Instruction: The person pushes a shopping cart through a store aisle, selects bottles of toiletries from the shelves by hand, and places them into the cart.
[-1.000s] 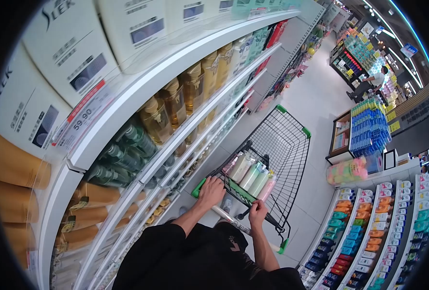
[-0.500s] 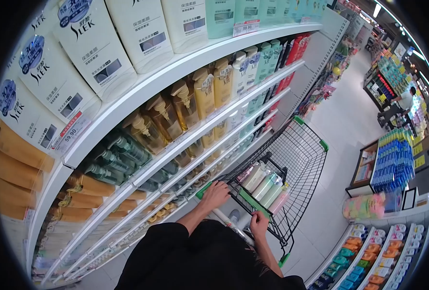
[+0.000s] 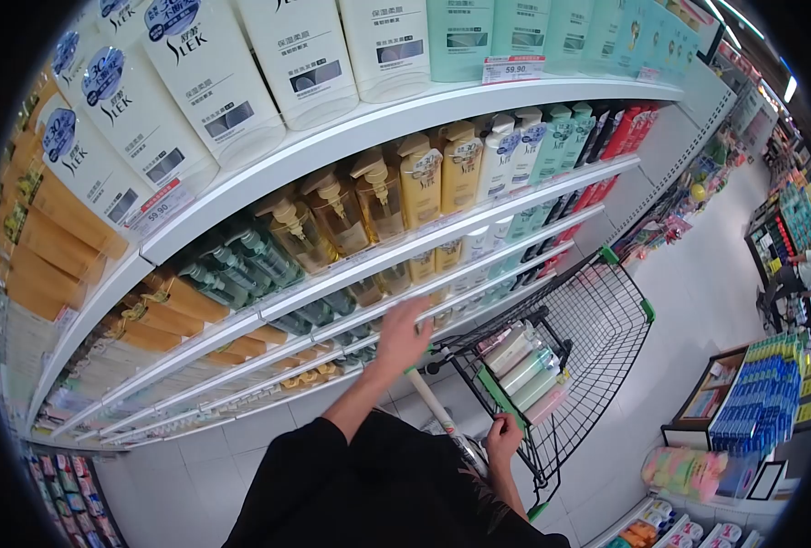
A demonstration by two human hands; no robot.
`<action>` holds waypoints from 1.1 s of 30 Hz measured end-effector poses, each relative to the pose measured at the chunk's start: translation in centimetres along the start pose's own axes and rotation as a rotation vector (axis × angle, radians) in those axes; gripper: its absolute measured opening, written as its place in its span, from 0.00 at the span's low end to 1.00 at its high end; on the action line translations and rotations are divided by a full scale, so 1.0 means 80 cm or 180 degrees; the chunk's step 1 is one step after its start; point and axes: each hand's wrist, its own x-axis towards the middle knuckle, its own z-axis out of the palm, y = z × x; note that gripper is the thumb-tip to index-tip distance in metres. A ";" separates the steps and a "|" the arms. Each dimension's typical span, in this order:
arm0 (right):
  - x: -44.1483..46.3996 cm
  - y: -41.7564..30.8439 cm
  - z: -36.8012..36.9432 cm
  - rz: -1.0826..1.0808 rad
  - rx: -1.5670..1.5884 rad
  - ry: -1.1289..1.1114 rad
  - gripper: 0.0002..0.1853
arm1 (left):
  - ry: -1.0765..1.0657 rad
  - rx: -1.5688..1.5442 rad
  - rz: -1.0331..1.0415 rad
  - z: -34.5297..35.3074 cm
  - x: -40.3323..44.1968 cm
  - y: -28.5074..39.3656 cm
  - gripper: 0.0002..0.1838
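Note:
My left hand (image 3: 404,334) is raised off the cart handle (image 3: 435,402), in front of the lower shelves. It holds nothing; its fingers are slightly blurred and partly apart. My right hand (image 3: 504,437) is closed at the near end of the black wire shopping cart (image 3: 597,315), beside its green flap (image 3: 497,391). Several pale bottles (image 3: 526,367), white, green and pink, lie side by side in the cart's near end. Closest to my left hand on the shelf are amber pump bottles (image 3: 383,205) and dark green pump bottles (image 3: 264,256).
Large white bottles (image 3: 218,91) and mint bottles (image 3: 460,41) line the upper shelf (image 3: 351,128). Beyond the cart, the tiled aisle (image 3: 711,242) runs past a display of blue packs (image 3: 757,393). A person (image 3: 803,274) is at the far right.
My left hand has left the cart handle and moved up toward the shelf. My right hand stays at the cart. The view has turned left, so the cart appears farther right.

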 end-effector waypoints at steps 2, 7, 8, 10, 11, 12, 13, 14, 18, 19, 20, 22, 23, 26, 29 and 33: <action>0.010 0.002 -0.006 -0.0113 0.0043 0.0025 0.06 | 0.0361 0.0218 0.0025 -0.058 0.056 0.027 0.20; 0.026 -0.004 -0.023 -0.0088 0.0066 0.0042 0.07 | 0.1149 0.0886 0.0577 -0.158 0.159 0.084 0.24; 0.029 -0.003 -0.025 -0.0108 0.0086 0.0030 0.07 | 0.1125 0.1187 0.0735 -0.165 0.175 0.085 0.24; 0.036 0.000 -0.028 -0.0155 0.0116 0.0039 0.08 | 0.1131 0.1483 0.0912 -0.170 0.194 0.084 0.25; 0.038 0.002 -0.028 -0.0212 0.0110 0.0060 0.08 | 0.0862 0.1656 0.0648 -0.168 0.201 0.079 0.25; 0.039 0.003 -0.030 -0.0243 0.0085 0.0078 0.08 | 0.0564 0.1813 0.0374 -0.165 0.209 0.078 0.26; 0.041 0.006 -0.030 -0.0244 0.0099 0.0103 0.08 | 0.0569 0.1810 0.0402 -0.166 0.215 0.080 0.26; 0.042 0.008 -0.030 -0.0208 0.0120 0.0097 0.08 | 0.0306 0.1988 0.0021 -0.167 0.221 0.083 0.26; 0.049 0.012 -0.031 -0.0098 0.0170 0.0043 0.09 | -0.0290 0.2220 -0.0598 -0.172 0.249 0.085 0.25; 0.048 0.010 -0.034 -0.0092 0.0155 0.0043 0.09 | -0.0565 0.2195 -0.0799 -0.172 0.254 0.083 0.26; 0.049 0.008 -0.035 -0.0065 0.0074 0.0031 0.09 | -0.0548 0.2198 -0.0792 -0.174 0.258 0.083 0.26; 0.050 0.004 -0.037 -0.0037 0.0002 0.0021 0.09 | -0.0798 0.2200 -0.0883 -0.177 0.263 0.086 0.27; 0.051 0.003 -0.037 -0.0039 0.0049 0.0027 0.09 | -0.0788 0.2205 -0.0871 -0.178 0.265 0.089 0.27; 0.048 -0.002 -0.039 -0.0022 0.0085 0.0034 0.09 | -0.0908 0.2030 -0.0795 -0.175 0.261 0.095 0.31; 0.048 -0.010 -0.041 0.0010 0.0065 0.0008 0.09 | -0.0558 0.1920 -0.0530 -0.170 0.248 0.090 0.33; 0.049 -0.006 -0.038 0.0070 0.0117 -0.0022 0.09 | -0.0674 0.1719 -0.0516 -0.180 0.239 0.103 0.30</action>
